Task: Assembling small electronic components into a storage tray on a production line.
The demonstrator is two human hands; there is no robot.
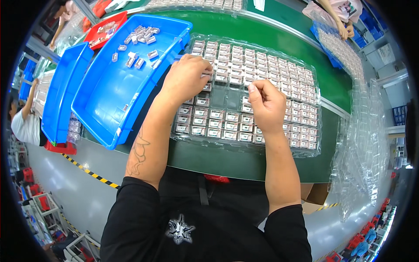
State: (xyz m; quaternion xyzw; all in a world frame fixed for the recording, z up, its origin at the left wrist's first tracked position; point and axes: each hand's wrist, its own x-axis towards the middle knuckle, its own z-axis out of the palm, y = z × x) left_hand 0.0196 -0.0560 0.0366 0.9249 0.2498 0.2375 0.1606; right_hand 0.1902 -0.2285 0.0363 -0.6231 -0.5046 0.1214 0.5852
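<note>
A clear plastic tray lies on the green bench before me, its pockets filled with rows of small pale rectangular parts. Several pockets around the middle left hold nothing. My left hand is over the tray's left side, fingers bent down and pinched together among the parts; what they grip is hidden. Over the middle of the tray is my right hand, thumb and curled fingers pressed together. Anything between those fingertips is too small to make out.
To the left, a blue bin holds a loose pile of parts, beside another blue bin and a red one. Stacked clear trays hang at the right edge. Another person's hands work at the far right.
</note>
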